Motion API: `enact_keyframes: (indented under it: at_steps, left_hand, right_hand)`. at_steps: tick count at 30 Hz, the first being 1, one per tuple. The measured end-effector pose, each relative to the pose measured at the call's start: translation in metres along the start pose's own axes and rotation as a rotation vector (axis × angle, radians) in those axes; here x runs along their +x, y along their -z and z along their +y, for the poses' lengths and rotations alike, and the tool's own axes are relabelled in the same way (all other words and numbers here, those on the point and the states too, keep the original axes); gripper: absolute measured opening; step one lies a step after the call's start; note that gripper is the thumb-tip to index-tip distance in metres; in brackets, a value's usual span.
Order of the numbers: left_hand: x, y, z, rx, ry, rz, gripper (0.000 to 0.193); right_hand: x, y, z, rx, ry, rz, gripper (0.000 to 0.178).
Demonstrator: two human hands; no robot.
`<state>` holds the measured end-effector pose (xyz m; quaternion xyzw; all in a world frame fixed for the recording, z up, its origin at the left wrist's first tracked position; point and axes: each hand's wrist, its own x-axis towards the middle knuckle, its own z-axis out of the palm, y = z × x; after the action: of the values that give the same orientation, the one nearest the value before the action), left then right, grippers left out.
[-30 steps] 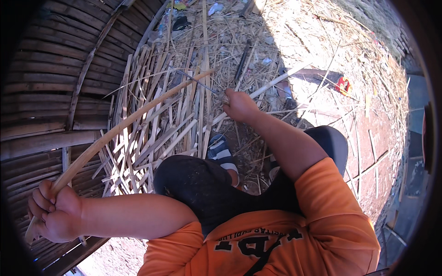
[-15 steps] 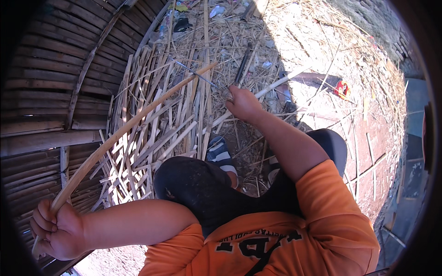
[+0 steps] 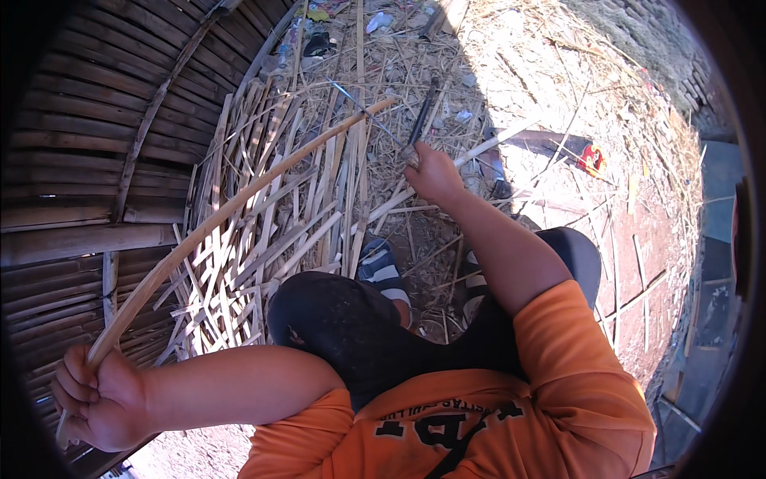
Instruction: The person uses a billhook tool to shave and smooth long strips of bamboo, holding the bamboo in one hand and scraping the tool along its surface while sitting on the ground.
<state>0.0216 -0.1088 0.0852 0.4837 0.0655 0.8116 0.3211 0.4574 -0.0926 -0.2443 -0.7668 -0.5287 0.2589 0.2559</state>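
My left hand (image 3: 108, 403), low at the left, has its fingers wrapped round the thick end of a long, slightly bent bamboo strip (image 3: 167, 267). The strip slants up and away to the right. My right hand (image 3: 437, 177) is closed on the handle of a knife (image 3: 348, 96) with a thin, shiny blade. The blade points up and left and crosses the strip near its far tip. Whether the edge bites into the bamboo I cannot tell.
A heap of split bamboo strips (image 3: 231, 279) lies left of my legs. Beyond my right hand are a dark, narrow bar (image 3: 423, 112) and a pale pole (image 3: 495, 142). A bamboo-slat wall (image 3: 72, 132) rises at the left. A red packet (image 3: 591, 160) lies on sunlit ground.
My right hand and the knife have moved slightly to the right. The strip's far tip has shifted up and right, while my left hand has stayed in place.
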Motion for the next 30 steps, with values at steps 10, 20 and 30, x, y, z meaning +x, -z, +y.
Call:
enact_keyframes:
  at_steps: [10, 20, 30]
  left_hand:
    - [0.000, 0.000, 0.004, -0.051, 0.058, -0.071, 0.034]
    - [-0.012, -0.028, -0.005, 0.029, -0.007, 0.001, 0.037]
    - [-0.006, -0.016, -0.011, -0.013, 0.024, -0.049, 0.037]
  right_hand:
    - [0.013, -0.004, 0.067, -0.061, -0.294, 0.018, 0.036]
    - [0.005, 0.001, 0.009, -0.107, -0.046, -0.029, 0.033]
    - [0.003, 0.014, -0.014, 0.018, 0.000, -0.018, 0.040]
